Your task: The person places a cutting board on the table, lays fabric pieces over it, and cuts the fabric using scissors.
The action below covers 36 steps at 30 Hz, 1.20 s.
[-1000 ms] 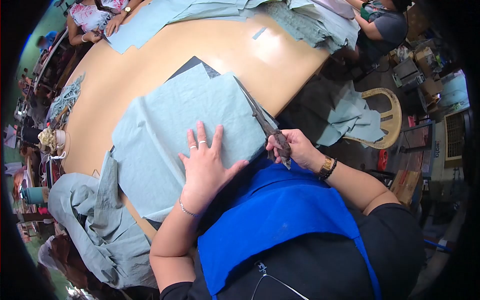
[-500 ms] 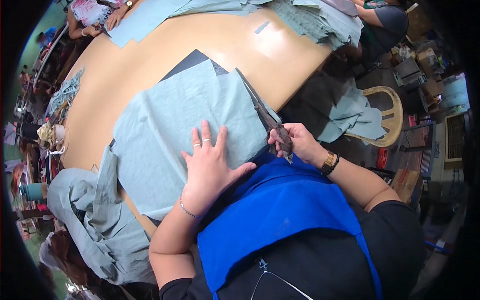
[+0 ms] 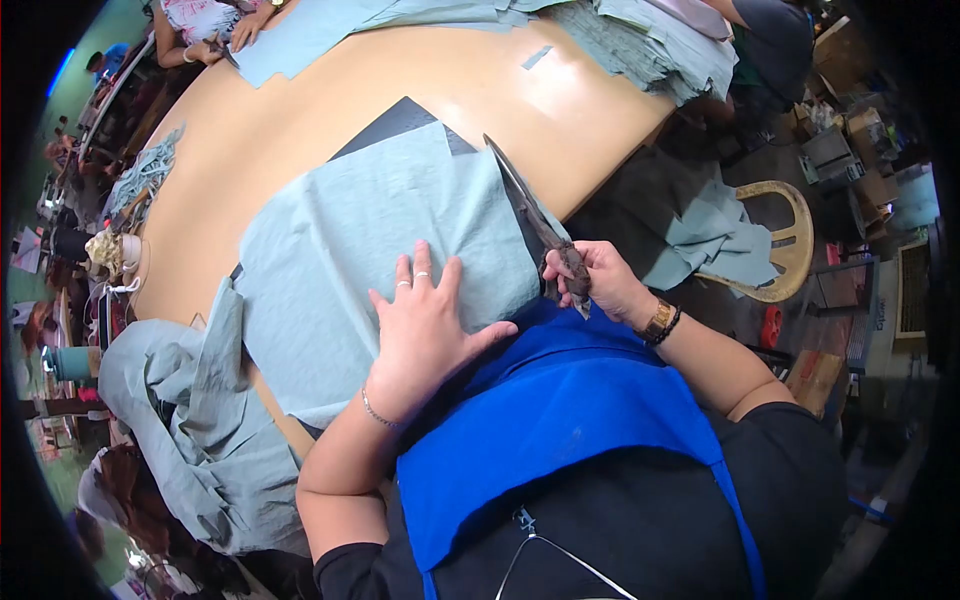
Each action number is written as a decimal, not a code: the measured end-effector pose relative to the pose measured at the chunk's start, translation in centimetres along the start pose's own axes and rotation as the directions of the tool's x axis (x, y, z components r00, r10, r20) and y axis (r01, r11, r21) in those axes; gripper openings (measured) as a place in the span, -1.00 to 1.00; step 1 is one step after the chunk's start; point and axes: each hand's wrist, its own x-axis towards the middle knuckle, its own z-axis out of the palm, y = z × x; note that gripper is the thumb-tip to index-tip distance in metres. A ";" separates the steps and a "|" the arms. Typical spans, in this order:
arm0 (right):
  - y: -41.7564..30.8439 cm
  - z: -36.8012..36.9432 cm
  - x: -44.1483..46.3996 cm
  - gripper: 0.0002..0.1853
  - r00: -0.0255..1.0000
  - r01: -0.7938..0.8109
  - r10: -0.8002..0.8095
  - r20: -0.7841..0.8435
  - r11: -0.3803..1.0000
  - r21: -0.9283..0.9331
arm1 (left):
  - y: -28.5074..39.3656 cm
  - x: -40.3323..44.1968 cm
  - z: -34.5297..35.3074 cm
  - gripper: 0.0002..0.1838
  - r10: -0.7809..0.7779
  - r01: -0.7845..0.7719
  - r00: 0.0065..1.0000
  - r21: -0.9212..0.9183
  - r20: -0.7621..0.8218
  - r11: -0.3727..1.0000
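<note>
My left hand (image 3: 425,325) lies flat with spread fingers on a sheet of light blue-grey fabric (image 3: 330,230). Under the fabric is a dark flat board (image 3: 395,124), whose corner and edges stick out. In my right hand (image 3: 605,280) is a pair of scissors (image 3: 522,195), its handles wrapped in dark, worn material. The long blades point away from me along the fabric's right edge. Whether fabric lies between the blades I cannot tell.
More blue-grey cloth (image 3: 200,430) hangs over the table's left edge. Stacked fabric (image 3: 650,50) lies at the far side of the table (image 3: 230,160). A co-worker's hands (image 3: 235,40) hold cloth at the far left. A yellow chair (image 3: 790,235) with fabric stands at right.
The view has shifted slightly. The scissors' blades now show more fully at the fabric's right edge. My left hand stays flat on the fabric.
</note>
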 end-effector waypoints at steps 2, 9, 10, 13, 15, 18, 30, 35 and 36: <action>0.4 0.0 -0.1 -0.67 1.000 0.021 -0.021 0.004 1.000 0.014 | -0.5 0.3 -0.1 0.09 0.003 -0.002 1.000 0.044 -0.027 0.999; 1.5 -0.5 -0.3 -0.71 0.997 0.082 -0.082 0.009 0.997 0.000 | -3.2 -1.2 -1.1 0.10 -0.362 0.366 0.929 0.051 -0.075 0.929; 1.5 -0.5 -0.3 -0.68 0.999 0.049 -0.049 0.009 0.999 0.015 | -3.4 -1.8 -0.9 0.04 -0.371 0.373 0.926 0.015 -0.071 0.928; 2.0 -1.2 0.3 -0.69 0.996 0.083 -0.086 0.034 0.994 0.077 | -5.4 -3.1 1.9 -0.26 -0.261 0.226 0.928 -0.156 -0.267 0.962; 1.9 -1.3 0.3 -0.59 0.996 0.087 -0.089 0.024 0.994 0.061 | -6.2 -4.0 2.2 -0.46 -0.216 0.114 0.899 -0.273 -0.380 0.955; 1.7 -1.1 0.4 -0.58 0.997 0.067 -0.069 0.022 0.995 0.068 | -7.0 -5.1 0.9 -0.56 -0.272 -0.014 0.839 -0.517 -0.472 0.856; 1.4 -1.2 0.4 -0.61 0.994 0.078 -0.083 0.071 0.994 0.071 | -28.9 -29.4 -23.9 -0.65 -0.033 0.726 0.263 0.175 -0.964 0.665; 1.5 -1.3 0.4 -0.62 0.991 0.090 -0.095 0.090 0.994 0.053 | -41.8 -35.5 -11.0 -0.54 -0.732 0.809 0.403 -0.161 -0.549 0.566; 1.6 -1.5 0.5 -0.63 0.990 0.096 -0.100 0.097 0.994 0.046 | -37.1 -31.8 -8.8 -0.37 -0.831 0.919 0.248 -0.151 -0.499 0.364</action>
